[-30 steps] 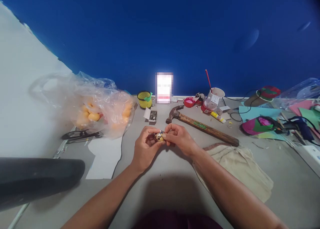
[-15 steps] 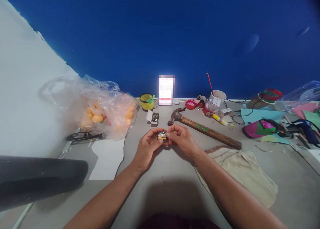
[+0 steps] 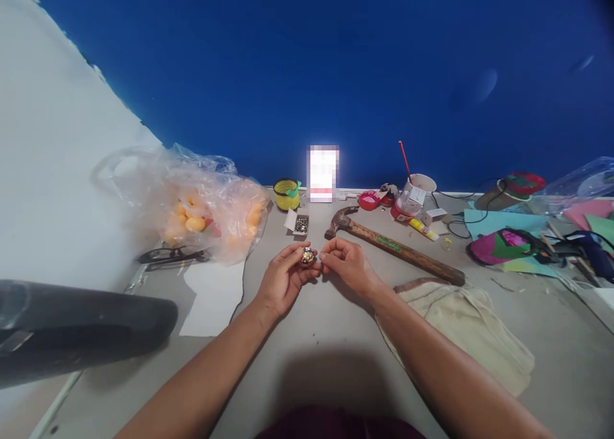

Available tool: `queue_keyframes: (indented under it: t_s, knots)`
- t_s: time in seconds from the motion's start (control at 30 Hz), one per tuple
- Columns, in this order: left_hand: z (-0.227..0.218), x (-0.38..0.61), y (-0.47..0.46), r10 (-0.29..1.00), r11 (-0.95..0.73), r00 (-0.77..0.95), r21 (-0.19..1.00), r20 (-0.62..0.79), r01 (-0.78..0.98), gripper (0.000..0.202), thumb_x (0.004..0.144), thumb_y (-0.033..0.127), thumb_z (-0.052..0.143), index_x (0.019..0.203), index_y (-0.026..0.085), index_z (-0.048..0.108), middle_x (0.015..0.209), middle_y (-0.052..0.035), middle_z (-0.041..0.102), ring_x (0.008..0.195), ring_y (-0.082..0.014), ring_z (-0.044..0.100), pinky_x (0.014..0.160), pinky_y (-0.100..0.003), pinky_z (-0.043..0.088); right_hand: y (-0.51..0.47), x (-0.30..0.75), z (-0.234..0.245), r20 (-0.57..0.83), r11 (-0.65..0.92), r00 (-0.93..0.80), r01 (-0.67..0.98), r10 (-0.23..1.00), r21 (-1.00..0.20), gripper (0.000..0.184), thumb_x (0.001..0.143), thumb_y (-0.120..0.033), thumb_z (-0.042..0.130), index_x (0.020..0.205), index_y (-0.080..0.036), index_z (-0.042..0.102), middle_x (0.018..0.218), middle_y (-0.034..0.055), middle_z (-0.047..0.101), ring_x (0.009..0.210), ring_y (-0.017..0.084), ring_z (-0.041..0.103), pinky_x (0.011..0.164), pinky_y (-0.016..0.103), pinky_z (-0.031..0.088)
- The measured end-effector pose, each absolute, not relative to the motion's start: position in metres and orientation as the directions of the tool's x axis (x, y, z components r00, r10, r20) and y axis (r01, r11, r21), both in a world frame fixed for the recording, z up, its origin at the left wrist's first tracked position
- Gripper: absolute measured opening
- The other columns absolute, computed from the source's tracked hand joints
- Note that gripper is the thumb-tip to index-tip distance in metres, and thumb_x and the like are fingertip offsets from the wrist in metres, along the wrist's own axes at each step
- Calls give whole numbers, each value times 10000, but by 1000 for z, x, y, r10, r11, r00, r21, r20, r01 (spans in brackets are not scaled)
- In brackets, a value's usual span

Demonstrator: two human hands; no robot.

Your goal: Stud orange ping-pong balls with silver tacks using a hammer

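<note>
A small ball studded with shiny gold and silver metal pieces [image 3: 307,256] is held in the fingers of my left hand [image 3: 283,281]. Close to its right side, my right hand [image 3: 349,263] has thumb and forefinger pinched together. Whatever lies in that pinch, if anything, is too small to make out. Beyond both hands stands a little white open box [image 3: 301,225] full of shiny metal bits that look like thumbtacks. A claw hammer [image 3: 394,246] with a worn wooden handle lies beyond and to the right of my right hand.
A cream cloth [image 3: 460,330] lies under my right forearm. At the left are a clear plastic bag of orange balls [image 3: 211,218], black glasses [image 3: 167,256], white paper [image 3: 215,298] and a dark cylinder [image 3: 86,333]. Cups, including a yellow one [image 3: 286,196], line the back by a lit screen [image 3: 323,173].
My left hand has turned the ball, which shows more gold facing me. The right fingertips have come slightly away from it. The whole view has shifted a little.
</note>
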State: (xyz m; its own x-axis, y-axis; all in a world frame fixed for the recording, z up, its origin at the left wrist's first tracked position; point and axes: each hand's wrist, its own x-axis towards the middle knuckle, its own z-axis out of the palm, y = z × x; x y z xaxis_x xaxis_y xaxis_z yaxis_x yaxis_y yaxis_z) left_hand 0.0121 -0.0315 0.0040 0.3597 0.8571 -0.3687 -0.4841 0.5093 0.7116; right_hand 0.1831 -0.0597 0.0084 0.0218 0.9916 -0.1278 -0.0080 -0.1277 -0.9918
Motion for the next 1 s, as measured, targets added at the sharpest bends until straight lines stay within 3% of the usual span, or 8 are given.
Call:
queue_keyframes:
  t_s: [0.1, 0.27, 0.53, 0.7, 0.83, 1.0]
  knots:
    - [6, 11, -31, 829, 554, 405, 660, -385, -507, 289, 903, 286, 698, 1150, 137, 686, 825, -55, 714, 526, -114, 626, 442, -207, 477, -58, 184, 6, -120, -122, 38, 30, 992, -992, 171, 807, -355, 723, 781, -205, 645, 602, -4, 678, 541, 140, 595, 579, 281, 463]
    - [8, 10, -30, 765, 641, 493, 564, -415, -521, 330, 976, 412, 595, 1063, 113, 703, 800, -66, 688, 516, -108, 566, 428, -207, 402, -58, 183, 4, -114, -117, 42, 86, 993, -989, 208, 818, -377, 739, 762, -207, 632, 593, -3, 679, 553, 145, 608, 584, 279, 456]
    - [4, 10, -33, 822, 545, 461, 698, -334, -465, 255, 828, 325, 778, 962, 141, 663, 777, -17, 635, 479, -52, 456, 415, -162, 296, -60, 179, 7, -98, -99, 17, 128, 995, -987, 154, 826, -325, 697, 749, -214, 623, 590, -7, 674, 547, 147, 614, 580, 280, 458]
    - [5, 10, -33, 820, 552, 467, 668, -329, -499, 236, 870, 348, 735, 975, 145, 677, 824, -35, 657, 529, -83, 514, 441, -191, 365, -60, 179, 5, -91, -92, 19, 128, 996, -987, 130, 811, -306, 691, 747, -214, 625, 581, -10, 673, 544, 148, 615, 578, 277, 451]
    - [6, 9, -30, 801, 584, 500, 613, -328, -532, 344, 959, 432, 616, 1069, 121, 714, 864, -86, 694, 626, -146, 608, 515, -254, 469, -60, 179, 4, -88, -90, 22, 137, 996, -986, 103, 820, -287, 667, 764, -211, 626, 605, -1, 688, 559, 151, 619, 595, 283, 458]
    - [4, 7, -27, 792, 594, 518, 602, -322, -533, 303, 956, 338, 603, 1132, 120, 717, 946, -117, 723, 652, -154, 625, 550, -267, 489, -61, 178, 7, -76, -79, 22, 154, 997, -985, 103, 813, -254, 668, 735, -215, 613, 592, -7, 678, 549, 147, 609, 601, 284, 447]
